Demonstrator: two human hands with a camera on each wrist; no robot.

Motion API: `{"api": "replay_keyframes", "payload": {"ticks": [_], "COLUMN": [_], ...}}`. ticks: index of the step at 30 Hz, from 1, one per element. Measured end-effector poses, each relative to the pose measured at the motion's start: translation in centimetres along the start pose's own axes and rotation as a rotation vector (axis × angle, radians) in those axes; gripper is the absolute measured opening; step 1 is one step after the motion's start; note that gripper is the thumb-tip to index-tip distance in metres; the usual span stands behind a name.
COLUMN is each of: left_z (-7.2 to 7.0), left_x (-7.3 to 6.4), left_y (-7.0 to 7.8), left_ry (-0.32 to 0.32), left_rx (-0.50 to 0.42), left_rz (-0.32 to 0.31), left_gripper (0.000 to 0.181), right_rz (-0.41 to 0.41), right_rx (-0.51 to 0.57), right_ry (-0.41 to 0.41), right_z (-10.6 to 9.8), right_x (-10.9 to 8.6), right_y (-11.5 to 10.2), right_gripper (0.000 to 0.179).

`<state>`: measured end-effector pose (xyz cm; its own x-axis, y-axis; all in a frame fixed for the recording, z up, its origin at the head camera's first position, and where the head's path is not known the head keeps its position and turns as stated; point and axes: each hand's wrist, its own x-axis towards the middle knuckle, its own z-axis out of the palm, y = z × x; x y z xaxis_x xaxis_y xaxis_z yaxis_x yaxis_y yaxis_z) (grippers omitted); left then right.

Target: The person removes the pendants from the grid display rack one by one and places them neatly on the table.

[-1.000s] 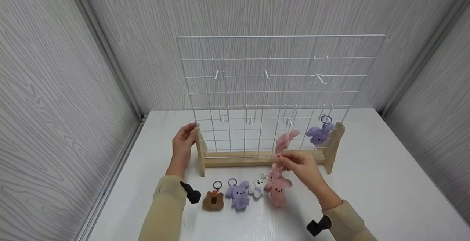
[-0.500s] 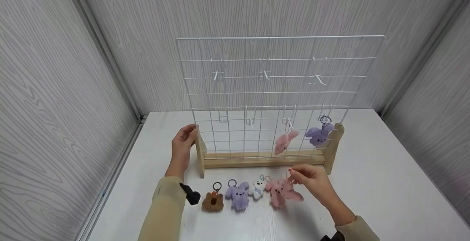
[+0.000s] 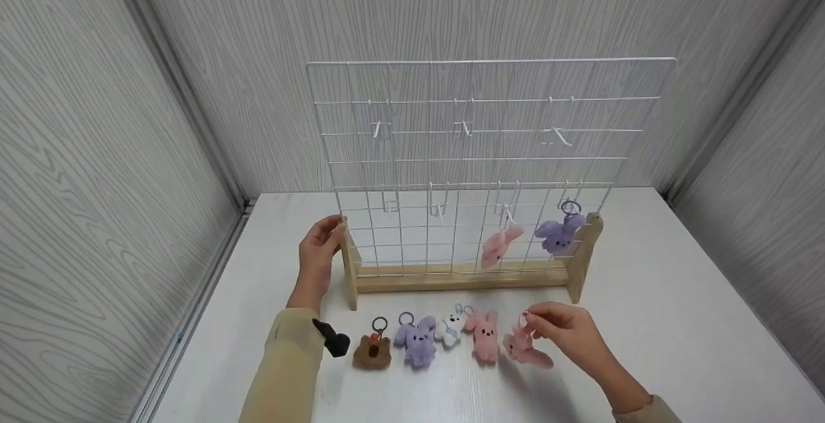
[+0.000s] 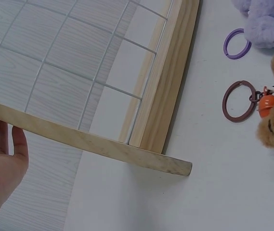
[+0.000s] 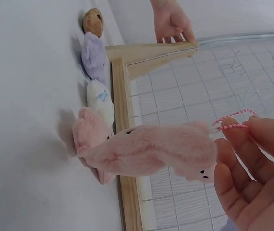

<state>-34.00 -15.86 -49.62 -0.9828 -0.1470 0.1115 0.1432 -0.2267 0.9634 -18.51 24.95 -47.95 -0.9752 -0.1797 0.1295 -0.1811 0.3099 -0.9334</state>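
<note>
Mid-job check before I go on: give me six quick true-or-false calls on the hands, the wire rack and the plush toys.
1. The right hand holds a dangling pink plush by its beaded chain. True.
2. The left hand grips a plush. False: it touches the wooden end post of the wire rack.
3. Just one plush hangs on the rack. False: two do, the hanging pink plush and the hanging purple plush.
4. The three upper hooks hold no plush. True.
5. The brown plush hangs from a hook. False: it lies on the table.
6. The white plush lies between the lying purple plush and the lying pink plush. True.
</note>
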Motion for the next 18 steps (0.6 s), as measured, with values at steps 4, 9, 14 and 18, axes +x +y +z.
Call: {"api": "replay_keyframes", "payload": {"ticks": [4, 9, 14, 18], "left_z": [0.2, 0.4, 0.7, 0.4], "left_x": [0.0, -0.5, -1.1, -0.7], "left_y": [0.3, 1.3, 2.1, 1.3], "left_ry": [0.01, -0.003, -0.005, -0.005], "left_rx": [-0.005, -0.01, 0.004, -0.023], "left_rz": [-0.021, -0.043, -0.06, -0.046], "left_gripper": [0.036, 0.037, 0.038, 0.038], "right_rz": [0.032, 0.029, 0.038, 0.038], "right_rx": [-0.001, 0.0, -0.02, -0.027], "right_ry": [0.013, 0.021, 0.004, 0.004], "right_z": [-0.4, -0.7, -0.9, -1.0], "right_x": [-0.5, -0.9, -1.2, -1.0], "right_y": [0.2, 0.9, 2.1, 2.9], "right_gripper": [0.018, 0.022, 0.022, 0.022]}}
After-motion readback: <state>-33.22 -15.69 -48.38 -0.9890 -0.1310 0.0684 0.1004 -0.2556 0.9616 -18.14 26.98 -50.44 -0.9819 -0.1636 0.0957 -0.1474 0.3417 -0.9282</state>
